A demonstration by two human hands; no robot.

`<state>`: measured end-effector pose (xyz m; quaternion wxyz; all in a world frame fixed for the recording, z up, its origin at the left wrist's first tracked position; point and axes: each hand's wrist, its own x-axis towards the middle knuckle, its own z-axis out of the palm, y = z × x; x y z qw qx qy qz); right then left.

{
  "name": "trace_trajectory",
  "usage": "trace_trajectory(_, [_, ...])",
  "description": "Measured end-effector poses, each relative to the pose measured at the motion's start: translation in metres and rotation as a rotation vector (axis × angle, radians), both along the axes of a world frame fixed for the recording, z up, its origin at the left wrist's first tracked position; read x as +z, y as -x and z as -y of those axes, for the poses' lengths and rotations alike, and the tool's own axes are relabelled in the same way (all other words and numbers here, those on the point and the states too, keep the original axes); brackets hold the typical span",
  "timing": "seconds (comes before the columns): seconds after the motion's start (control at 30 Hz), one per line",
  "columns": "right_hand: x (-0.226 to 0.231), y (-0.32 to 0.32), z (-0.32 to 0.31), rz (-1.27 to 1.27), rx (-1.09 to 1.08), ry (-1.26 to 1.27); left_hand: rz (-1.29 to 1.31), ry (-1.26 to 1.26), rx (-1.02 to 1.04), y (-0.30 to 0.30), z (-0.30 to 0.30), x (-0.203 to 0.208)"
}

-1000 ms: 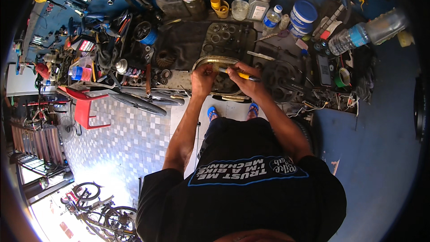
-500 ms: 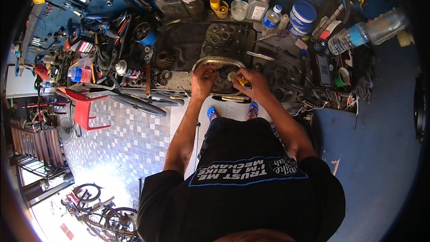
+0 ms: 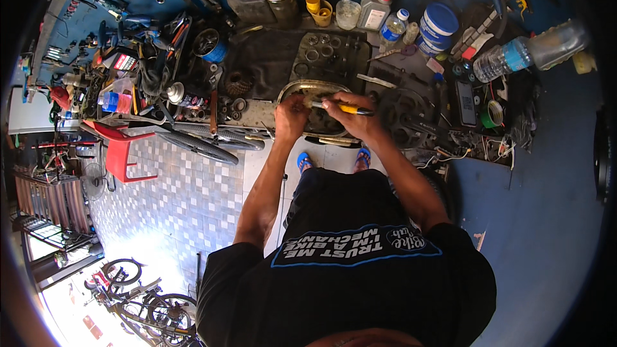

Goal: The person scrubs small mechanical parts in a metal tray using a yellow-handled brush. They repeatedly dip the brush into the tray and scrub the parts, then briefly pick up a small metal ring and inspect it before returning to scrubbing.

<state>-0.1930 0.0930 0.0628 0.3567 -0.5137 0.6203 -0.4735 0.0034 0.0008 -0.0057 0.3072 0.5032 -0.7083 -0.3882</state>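
My right hand (image 3: 347, 101) is closed round a brush (image 3: 355, 110) with a yellow and black handle. The brush's pale bristles point left, right up against the fingers of my left hand (image 3: 292, 114). That left hand is pinched closed, and whatever sits in its fingers is too small and covered to name. Both hands are over a metal pan (image 3: 306, 83) with a light, rounded rim, at the bench's front edge. Dark contents in the pan are mostly covered by my hands.
Metal rings (image 3: 312, 55) lie on a dark board behind the pan. A cassette of sprockets (image 3: 238, 83) and a spray can (image 3: 183, 96) stand to the left. Right of the pan lie chainrings (image 3: 400, 119) and a phone (image 3: 465, 101). Bottles and a blue tub (image 3: 439, 26) line the back.
My right hand has turned the brush so its handle points right, and its bristles have moved left to my left hand's fingers. The left hand stays over the pan.
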Motion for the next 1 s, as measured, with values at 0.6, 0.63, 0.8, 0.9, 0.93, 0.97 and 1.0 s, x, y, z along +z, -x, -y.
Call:
trace_trajectory(0.6, [-0.028, 0.022, -0.018, -0.585, 0.024, 0.037, -0.104, 0.156, -0.049, 0.008, 0.004, 0.010])
trace_trajectory(0.63, [-0.032, 0.024, -0.017, -0.569, -0.034, 0.007, -0.105, 0.142, -0.050, 0.010, 0.003, 0.013])
trace_trajectory(0.8, [0.000, -0.001, -0.001, 0.006, -0.081, -0.048, -0.117, 0.093, -0.023, 0.008, -0.001, 0.012])
trace_trajectory(0.9, [-0.009, 0.000, 0.007, -0.088, -0.109, -0.003, -0.091, 0.056, 0.000, 0.008, -0.001, 0.016])
trace_trajectory(0.93, [-0.018, 0.009, 0.003, -0.100, -0.114, -0.001, -0.092, -0.002, -0.005, 0.008, -0.001, 0.019])
trace_trajectory(0.97, [-0.019, 0.010, 0.001, -0.106, -0.107, 0.002, -0.088, -0.060, 0.000, 0.005, 0.001, 0.020])
trace_trajectory(1.0, [-0.009, 0.006, -0.002, -0.114, -0.099, -0.002, -0.067, -0.009, -0.008, 0.004, 0.001, 0.023])
